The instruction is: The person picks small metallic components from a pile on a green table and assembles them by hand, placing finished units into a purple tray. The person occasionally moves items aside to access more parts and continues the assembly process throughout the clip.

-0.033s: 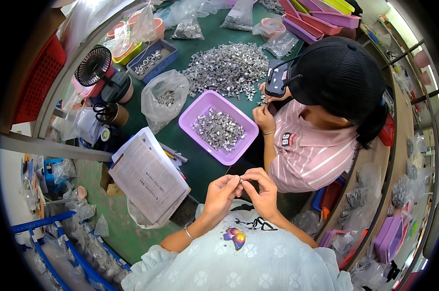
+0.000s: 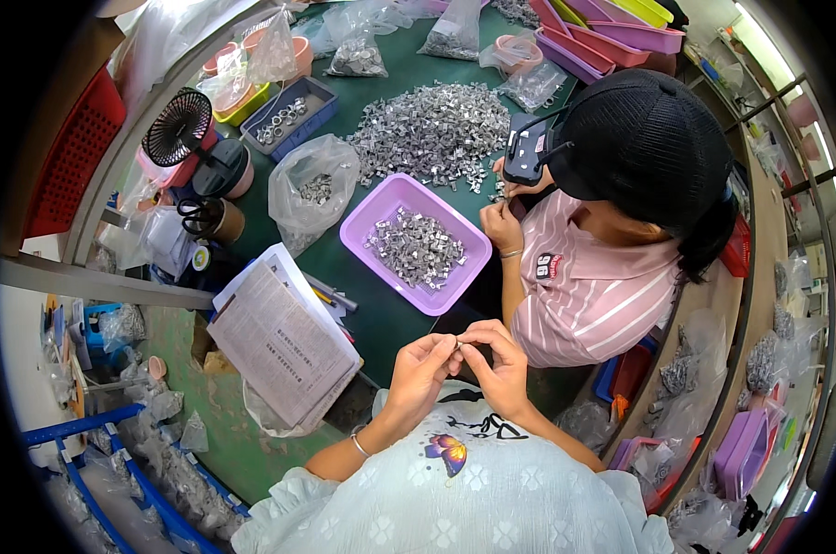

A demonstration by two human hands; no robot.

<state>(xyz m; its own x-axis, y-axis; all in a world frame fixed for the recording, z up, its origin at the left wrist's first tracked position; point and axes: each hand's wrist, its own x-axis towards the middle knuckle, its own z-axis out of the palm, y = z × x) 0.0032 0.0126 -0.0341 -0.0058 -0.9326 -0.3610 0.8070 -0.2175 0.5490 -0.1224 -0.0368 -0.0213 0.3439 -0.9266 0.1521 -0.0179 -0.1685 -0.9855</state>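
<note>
A ruffled pale blue top (image 2: 492, 508) bears a purple-orange butterfly (image 2: 447, 454), and a silvery bangle (image 2: 359, 445) is worn.

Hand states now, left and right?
Left hand: closed, fingertips pinching a small piece.
Right hand: closed, fingertips on the same piece.

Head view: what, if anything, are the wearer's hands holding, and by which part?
A small metallic piece, pinched between the left hand and right hand; they hide most of it, so the gripped part cannot be told.
</note>
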